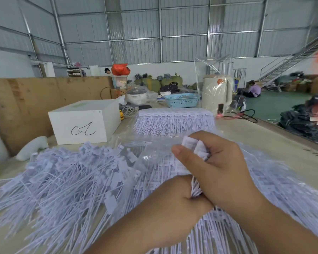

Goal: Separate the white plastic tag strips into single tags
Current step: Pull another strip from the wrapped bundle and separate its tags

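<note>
I have both hands on one bunched white plastic tag strip over the middle of the pale worktable. My right hand curls round its flat label heads, thumb stretched across the front, so the folded heads poke out above my knuckles. My left hand is closed in a fist lower down, gripping the thin tails of the same strip where they come out under the right palm; its fingertips are hidden, so I think it is a full-fist hold rather than a pinch.

To my left lies the loose heap of single white tags, and further back an unsplit stack of joined white strips sits near the white cardboard box with a black scrawl.

To do this step well, I would keep the right hand firm on the heads and twist or pull the tails away sharply with the left, close to the joining bar, so the tags snap cleanly instead of stretching. Then I would drop the singles onto the left heap, clear of the joined strips.
</note>
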### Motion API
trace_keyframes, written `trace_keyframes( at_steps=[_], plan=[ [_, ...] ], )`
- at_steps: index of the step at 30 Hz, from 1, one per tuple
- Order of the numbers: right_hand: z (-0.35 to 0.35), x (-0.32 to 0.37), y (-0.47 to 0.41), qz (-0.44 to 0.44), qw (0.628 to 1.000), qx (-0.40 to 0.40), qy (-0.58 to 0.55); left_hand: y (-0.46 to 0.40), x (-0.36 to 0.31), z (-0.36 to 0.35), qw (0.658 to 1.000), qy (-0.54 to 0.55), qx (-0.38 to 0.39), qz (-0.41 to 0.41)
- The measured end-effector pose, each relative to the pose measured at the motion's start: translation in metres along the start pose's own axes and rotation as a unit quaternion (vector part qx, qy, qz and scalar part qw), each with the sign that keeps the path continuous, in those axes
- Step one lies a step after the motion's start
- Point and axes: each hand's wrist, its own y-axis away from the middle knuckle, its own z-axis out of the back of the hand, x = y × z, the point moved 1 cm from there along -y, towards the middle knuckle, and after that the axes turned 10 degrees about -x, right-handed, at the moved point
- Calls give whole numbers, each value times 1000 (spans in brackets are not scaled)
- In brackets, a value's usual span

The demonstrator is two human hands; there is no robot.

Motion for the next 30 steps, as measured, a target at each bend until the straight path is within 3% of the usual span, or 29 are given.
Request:
trace_keyframes(
  at_steps=[3,7,10,13,16,19,23,27,30],
  plan=[
    [6,-5,-7,-11,996,-84,15,-3,0,0,999,-26,-4,-35],
    [19,-11,-17,-54,986,-157,-26,-6,4,3,992,-53,-89,-70],
    [17,-11,-15,-67,986,-101,-113,-3,-4,8,977,-28,-179,-109],
    [7,-11,-8,-111,975,-34,-188,-4,-7,26,958,12,-270,-97],
    [0,-12,-2,-104,985,13,-139,-9,-2,51,929,26,-360,-83],
    [-3,-16,3,-63,990,120,-35,-17,12,76,906,43,-419,-48],
    [-9,-24,10,-12,954,262,146,-28,38,100,893,-161,-419,21],
    [-11,-31,11,-39,920,304,244,-31,57,105,869,-325,-352,124],
    [-11,-32,13,-47,900,341,268,-30,58,102,844,-404,-324,140]
  ],
)
